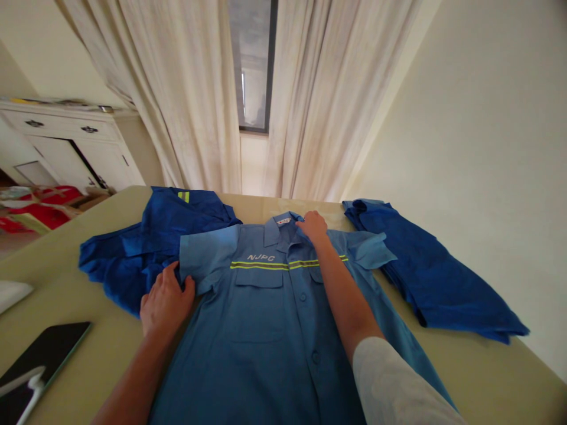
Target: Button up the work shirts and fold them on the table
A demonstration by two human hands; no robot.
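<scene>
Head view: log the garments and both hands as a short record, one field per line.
Shirt: blue, short-sleeved, front up, spread on the table
Chest: white lettering above a yellow-edged stripe
Left hand: at the edge of the left-side sleeve; grip unclear
Right hand: at the collar; grip unclear
Left of shirt: rumpled darker-blue garment
Right of shirt: folded darker-blue garment

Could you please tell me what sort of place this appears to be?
Probably a room in a home: long pale curtains hang at a window, and a white cabinet stands beyond the table.
</scene>
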